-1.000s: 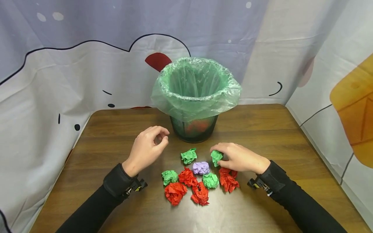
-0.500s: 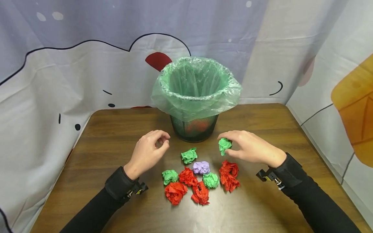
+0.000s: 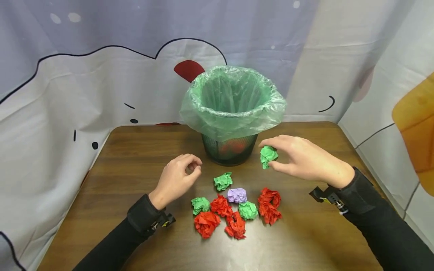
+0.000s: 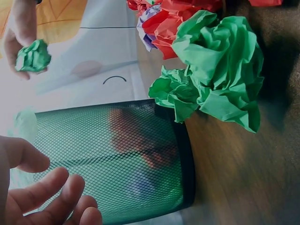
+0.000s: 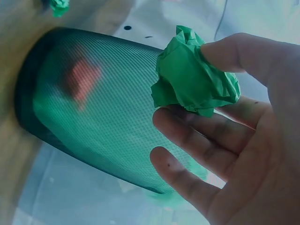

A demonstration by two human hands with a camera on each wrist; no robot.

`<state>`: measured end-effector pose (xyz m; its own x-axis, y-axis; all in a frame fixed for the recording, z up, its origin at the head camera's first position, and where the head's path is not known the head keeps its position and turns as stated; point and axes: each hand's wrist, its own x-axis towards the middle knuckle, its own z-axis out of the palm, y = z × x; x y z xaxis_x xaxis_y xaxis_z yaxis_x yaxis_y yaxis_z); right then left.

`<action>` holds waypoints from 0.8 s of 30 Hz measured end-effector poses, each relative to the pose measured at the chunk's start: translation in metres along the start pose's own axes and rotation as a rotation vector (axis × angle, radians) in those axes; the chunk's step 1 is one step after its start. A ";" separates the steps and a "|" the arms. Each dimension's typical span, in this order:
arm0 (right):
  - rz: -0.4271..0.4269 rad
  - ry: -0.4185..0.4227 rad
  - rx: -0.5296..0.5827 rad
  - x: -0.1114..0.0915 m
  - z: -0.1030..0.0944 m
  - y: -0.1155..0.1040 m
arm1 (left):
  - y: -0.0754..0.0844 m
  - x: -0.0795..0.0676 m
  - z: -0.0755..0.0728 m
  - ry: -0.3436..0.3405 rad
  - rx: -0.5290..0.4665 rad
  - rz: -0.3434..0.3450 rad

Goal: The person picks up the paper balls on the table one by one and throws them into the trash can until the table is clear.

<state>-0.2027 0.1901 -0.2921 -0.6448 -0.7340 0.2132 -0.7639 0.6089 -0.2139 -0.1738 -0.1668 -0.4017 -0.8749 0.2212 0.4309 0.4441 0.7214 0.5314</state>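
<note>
My right hand (image 3: 305, 158) pinches a crumpled green paper ball (image 5: 192, 77) between thumb and fingers, held above the table to the right of the wastebasket (image 3: 228, 152). My left hand (image 3: 177, 178) hovers left of the basket with fingers loosely curled and nothing in them. Three more green paper balls (image 3: 223, 181) lie on the table, along with one purple ball (image 3: 236, 195) and several red ones (image 3: 207, 224). The basket is black mesh, lined with a green plastic bag (image 3: 234, 126) folded over its rim. Red and purple paper shows through the mesh in the left wrist view.
The wooden table (image 3: 135, 150) has its back edge against a printed curtain (image 3: 101, 86), and more fabric hangs along the right side. The basket stands at the table's back middle. The loose paper balls are clustered in front of it.
My right hand has lifted the green paper ball from beside the red ones and carried it up and to the right. My left hand has barely moved.
</note>
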 end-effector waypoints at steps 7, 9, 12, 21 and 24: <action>-0.021 0.065 -0.033 0.005 -0.021 -0.007 | -0.002 -0.003 0.001 0.001 0.002 -0.011; -0.033 0.078 -0.045 0.007 -0.026 -0.009 | -0.003 -0.003 0.002 0.001 0.004 -0.012; -0.054 0.096 -0.055 0.009 -0.033 -0.012 | -0.002 -0.004 0.003 -0.001 0.008 -0.011; -0.133 0.169 -0.072 0.023 -0.061 -0.018 | -0.002 -0.008 0.006 -0.021 -0.003 -0.028; -0.140 0.180 -0.064 0.031 -0.071 -0.018 | -0.003 -0.010 0.007 -0.024 -0.001 -0.035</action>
<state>-0.2104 0.1775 -0.2143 -0.5226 -0.7508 0.4039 -0.8427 0.5269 -0.1108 -0.1677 -0.1669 -0.4128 -0.8942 0.2116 0.3946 0.4135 0.7282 0.5466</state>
